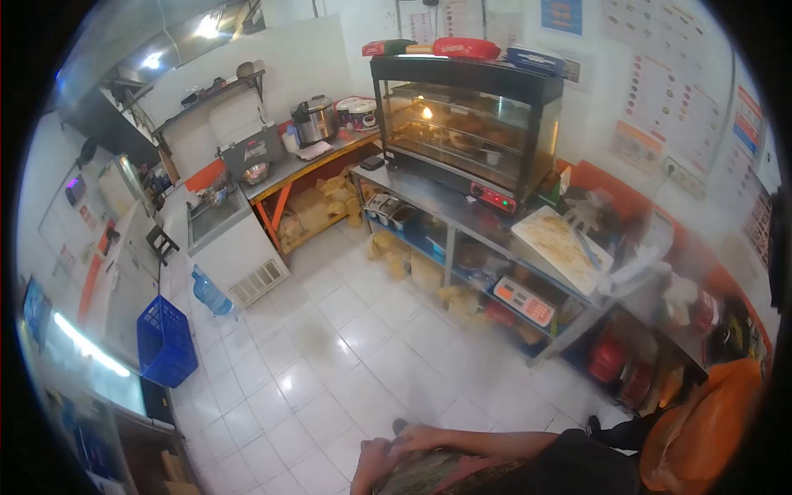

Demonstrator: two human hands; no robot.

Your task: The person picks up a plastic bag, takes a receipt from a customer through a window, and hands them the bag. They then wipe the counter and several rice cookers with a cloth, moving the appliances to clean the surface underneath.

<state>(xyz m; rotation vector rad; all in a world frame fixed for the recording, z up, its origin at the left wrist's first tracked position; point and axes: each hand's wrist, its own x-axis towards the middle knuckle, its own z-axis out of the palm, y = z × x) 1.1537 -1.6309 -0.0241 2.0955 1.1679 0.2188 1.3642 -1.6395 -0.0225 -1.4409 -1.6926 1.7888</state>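
Note:
At the bottom of the head view my left hand (374, 464) and my right hand (415, 440) are close together in front of my body. The fingers of both are curled and closed. What lies between them, if anything, is hidden or too small to name. Under my right forearm shows a greenish patterned cloth (429, 474) with a pinkish patch. A dark sleeve (577, 462) covers the upper part of my right arm. Beyond the hands is the white tiled floor (330, 396).
A lit glass food warmer (462, 124) stands on a steel table (412, 186). Right of it lie a stained cutting board (549, 239) and a knife (584, 247). An orange scale (524, 299) sits below. Leftward are a blue crate (165, 342), a water bottle (210, 293) and a chest freezer (239, 252).

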